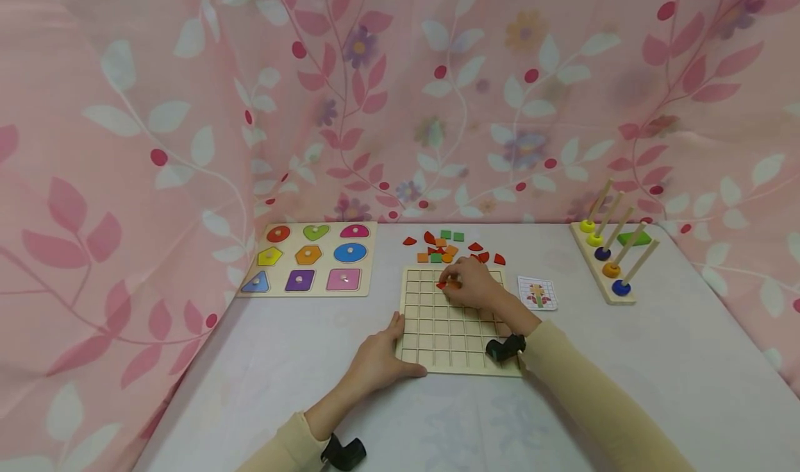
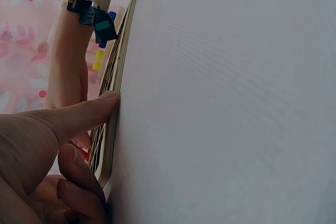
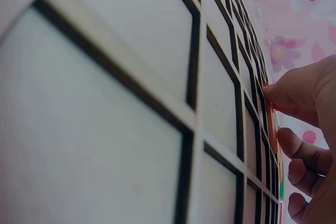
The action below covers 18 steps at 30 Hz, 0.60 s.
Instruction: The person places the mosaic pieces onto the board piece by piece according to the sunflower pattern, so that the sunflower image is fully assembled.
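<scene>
1. Board (image 1: 441, 347): wooden, gridded, flat on the white tablecloth (image 1: 462, 423), straight ahead of you. Near-right corner sits below your right wrist camera (image 1: 505, 348) and sleeve.
2. Your left hand (image 1: 378, 361) brackets the near-left corner. Thumb straight, spread wide from the fingers, tip on the near edge. Fingers lie at the left edge, loosely bent in the left wrist view; they touch the board, not wrapped round it.
3. Your right hand (image 1: 471, 284) is over the far part of the grid. Thumb and forefinger nearly together, small red piece (image 1: 441, 285) pinched at the tips, other fingers bent. Orange piece (image 3: 271, 129) shows just beside them; can't tell if you're touching it.
4. Far edge is tight: loose red wedges (image 1: 499, 259), green squares (image 1: 459, 237) and orange squares (image 1: 422, 257) lie just beyond it, some right behind your right hand.
5. Left side: strip of cloth between board and shape puzzle (image 1: 364, 277). Your left fingers take up part of it.
6. Right side: narrow gap to the picture card (image 1: 537, 293), then a wider run of cloth to the ring stacker (image 1: 603, 282), pegs sticking up.
7. Near side: broad run of cloth from the board toward you. Back limit: flowered curtain (image 1: 475, 111) at the table's far edge.
8. Markings: card shows a plant-like picture on a printed grid. Teal patch (image 2: 102, 25) on your right wrist camera, too small to read.
</scene>
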Each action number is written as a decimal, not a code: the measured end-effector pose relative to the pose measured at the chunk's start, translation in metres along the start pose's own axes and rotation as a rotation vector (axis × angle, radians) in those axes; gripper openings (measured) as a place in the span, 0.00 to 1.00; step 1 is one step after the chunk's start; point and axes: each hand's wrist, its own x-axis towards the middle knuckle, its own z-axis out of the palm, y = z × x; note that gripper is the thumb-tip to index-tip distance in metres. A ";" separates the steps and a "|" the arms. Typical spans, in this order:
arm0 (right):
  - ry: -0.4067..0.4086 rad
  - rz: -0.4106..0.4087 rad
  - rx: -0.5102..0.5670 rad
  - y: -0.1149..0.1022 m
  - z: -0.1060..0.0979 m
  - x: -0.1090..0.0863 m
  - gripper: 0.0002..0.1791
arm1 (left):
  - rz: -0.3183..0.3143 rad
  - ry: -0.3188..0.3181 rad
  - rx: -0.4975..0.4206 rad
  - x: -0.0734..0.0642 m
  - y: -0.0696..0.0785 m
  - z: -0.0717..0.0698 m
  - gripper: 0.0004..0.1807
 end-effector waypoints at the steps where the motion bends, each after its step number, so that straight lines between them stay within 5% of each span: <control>1: -0.005 -0.004 0.003 0.000 0.000 0.000 0.06 | -0.002 -0.001 -0.002 0.000 0.000 0.000 0.62; 18: -0.044 -0.002 0.017 0.000 -0.004 -0.005 0.13 | -0.009 0.001 -0.015 0.001 -0.001 0.001 0.62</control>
